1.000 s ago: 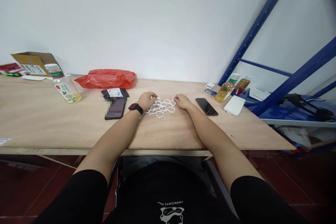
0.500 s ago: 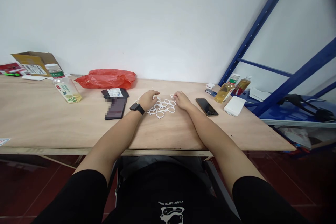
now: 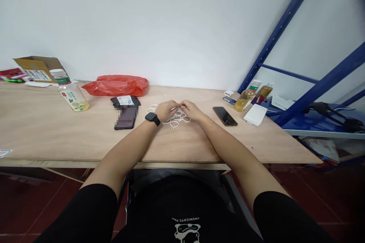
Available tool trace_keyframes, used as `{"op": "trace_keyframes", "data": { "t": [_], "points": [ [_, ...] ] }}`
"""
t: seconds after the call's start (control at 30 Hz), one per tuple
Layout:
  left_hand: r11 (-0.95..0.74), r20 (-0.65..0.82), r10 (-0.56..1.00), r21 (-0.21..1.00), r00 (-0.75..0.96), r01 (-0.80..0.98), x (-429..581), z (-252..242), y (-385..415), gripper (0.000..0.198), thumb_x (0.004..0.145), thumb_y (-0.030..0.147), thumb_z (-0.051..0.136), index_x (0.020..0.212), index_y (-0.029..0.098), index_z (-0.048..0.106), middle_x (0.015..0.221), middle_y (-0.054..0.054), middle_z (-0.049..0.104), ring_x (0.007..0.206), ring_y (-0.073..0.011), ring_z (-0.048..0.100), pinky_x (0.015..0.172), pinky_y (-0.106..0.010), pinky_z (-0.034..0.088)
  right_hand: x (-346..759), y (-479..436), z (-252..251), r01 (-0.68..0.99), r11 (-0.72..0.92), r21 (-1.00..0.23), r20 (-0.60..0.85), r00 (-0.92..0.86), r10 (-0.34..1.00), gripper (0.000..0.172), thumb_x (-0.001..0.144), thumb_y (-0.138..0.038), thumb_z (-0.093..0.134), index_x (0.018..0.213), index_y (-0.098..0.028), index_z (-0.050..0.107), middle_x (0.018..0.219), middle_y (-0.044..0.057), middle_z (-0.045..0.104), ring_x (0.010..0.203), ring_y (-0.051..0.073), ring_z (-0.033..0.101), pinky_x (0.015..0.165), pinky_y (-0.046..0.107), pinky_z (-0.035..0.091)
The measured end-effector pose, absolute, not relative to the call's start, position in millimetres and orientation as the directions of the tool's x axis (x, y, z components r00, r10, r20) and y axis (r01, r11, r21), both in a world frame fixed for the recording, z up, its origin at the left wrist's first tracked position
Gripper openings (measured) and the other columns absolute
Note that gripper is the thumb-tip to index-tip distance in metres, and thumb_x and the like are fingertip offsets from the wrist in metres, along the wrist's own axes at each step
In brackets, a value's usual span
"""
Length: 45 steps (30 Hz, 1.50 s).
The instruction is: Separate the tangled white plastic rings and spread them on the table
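Several white plastic rings (image 3: 174, 127) with small eyelets, like curtain rings, lie in a loose cluster on the wooden table. My left hand (image 3: 167, 110), with a black watch (image 3: 152, 119) on its wrist, is over the left part of the cluster. My right hand (image 3: 193, 110) comes in from the other side, and the fingertips of both hands meet just above the rings. Its fingers are closed on a small white ring, now mostly hidden. The left fingers are bent and closed at the same spot; what they pinch cannot be made out.
Left of the hands are a dark phone (image 3: 125, 118), a black package (image 3: 124, 101), a red plastic bag (image 3: 116, 85), a bottle (image 3: 72, 97) and a cardboard box (image 3: 40, 69). To the right lie another phone (image 3: 225, 116), a white case (image 3: 255, 115) and a tea bottle (image 3: 245, 98) beside blue shelving (image 3: 299, 83).
My right hand has moved left with the small white piece that showed at its fingertips. My left hand has shifted right, its fingers closing in. The fingertips now meet.
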<state>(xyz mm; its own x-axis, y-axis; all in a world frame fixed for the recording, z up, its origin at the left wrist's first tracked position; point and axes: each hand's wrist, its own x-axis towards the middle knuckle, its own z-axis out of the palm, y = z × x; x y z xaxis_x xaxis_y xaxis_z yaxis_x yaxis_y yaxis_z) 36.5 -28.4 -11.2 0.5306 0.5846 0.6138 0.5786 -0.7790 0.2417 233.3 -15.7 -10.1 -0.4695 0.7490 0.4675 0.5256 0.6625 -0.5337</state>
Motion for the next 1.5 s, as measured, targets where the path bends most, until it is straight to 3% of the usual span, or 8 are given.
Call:
{"op": "trace_keyframes", "data": {
  "t": [0.2,0.33,0.47,0.57,0.8,0.97,1.13,1.5],
  "points": [
    [-0.692,0.674,0.684,0.479,0.28,0.54,35,-11,-23,0.022,0.094,0.028,0.051,0.104,0.019,0.068,0.097,-0.007,0.07,0.09,-0.0195,0.063,0.083,-0.032,0.048,240,-5,-14,0.466,0.56,-0.685,0.489,-0.275,0.828,0.019,0.087,-0.033,0.053,0.094,-0.019,0.063,0.09,0.003,0.065,0.083,0.017,0.058,0.078,0.029,0.046],
    [-0.59,0.623,0.78,0.695,0.067,0.41,28,-15,-13,0.018,0.094,0.027,0.047,0.101,0.018,0.061,0.084,-0.004,0.067,0.075,-0.0161,0.061,0.072,-0.029,0.047,270,14,-26,0.57,0.434,-0.698,0.477,-0.082,0.875,0.019,0.084,-0.029,0.055,0.096,-0.019,0.066,0.095,0.004,0.068,0.088,0.018,0.06,0.084,0.032,0.048],
    [-0.546,0.569,0.822,0.785,0.006,0.292,23,-20,-5,0.014,0.094,0.026,0.047,0.097,0.017,0.057,0.077,-0.002,0.066,0.065,-0.0135,0.057,0.065,-0.027,0.043,301,28,-38,0.691,0.271,-0.671,0.371,-0.003,0.928,0.02,0.083,-0.018,0.054,0.097,-0.019,0.069,0.097,0.005,0.07,0.088,0.018,0.062,0.09,0.034,0.048],
    [-0.521,0.544,0.839,0.807,-0.008,0.277,23,-20,-5,0.015,0.091,0.025,0.05,0.101,0.017,0.058,0.084,-0.004,0.068,0.065,-0.0134,0.057,0.062,-0.026,0.041,312,31,-42,0.732,0.226,-0.642,0.318,-0.014,0.948,0.022,0.084,-0.017,0.054,0.1,-0.019,0.069,0.1,0.006,0.07,0.086,0.017,0.064,0.091,0.033,0.049],
    [-0.487,0.522,0.852,0.818,-0.039,0.307,25,-16,-10,0.021,0.083,0.018,0.051,0.1,0.016,0.065,0.084,-0.004,0.069,0.06,-0.0122,0.053,0.059,-0.026,0.041,320,31,-33,0.833,0.361,-0.42,0.444,-0.158,0.882,0.025,0.085,-0.02,0.054,0.103,-0.018,0.072,0.111,0.01,0.068,0.104,0.022,0.062,0.098,0.035,0.045],
    [-0.488,0.527,0.85,0.803,-0.024,0.344,24,-17,-11,0.019,0.081,0.017,0.051,0.093,0.016,0.066,0.08,-0.002,0.068,0.059,-0.0122,0.053,0.059,-0.025,0.041,324,25,-25,0.799,0.347,-0.492,0.278,-0.234,0.932,0.022,0.076,-0.015,0.058,0.092,-0.018,0.073,0.088,0.004,0.072,0.079,0.016,0.064,0.078,0.026,0.049],
    [-0.484,0.532,0.847,0.772,-0.001,0.411,24,-17,-14,0.019,0.079,0.019,0.051,0.089,0.017,0.067,0.071,-0.001,0.065,0.057,-0.0131,0.052,0.059,-0.026,0.04,324,20,-26,0.783,0.345,-0.518,0.129,-0.327,0.936,0.025,0.066,-0.011,0.062,0.088,-0.018,0.072,0.086,0.002,0.072,0.072,0.014,0.062,0.066,0.022,0.047],
    [-0.502,0.565,0.824,0.695,0.042,0.514,23,-8,-21,0.022,0.075,0.016,0.044,0.072,0.019,0.066,0.065,-0.002,0.065,0.065,-0.0183,0.058,0.066,-0.03,0.044,320,21,-31,0.802,0.317,-0.506,0.255,-0.212,0.943,0.016,0.075,-0.017,0.059,0.087,-0.017,0.07,0.081,0.003,0.071,0.072,0.015,0.061,0.069,0.024,0.045]
  ]
}}
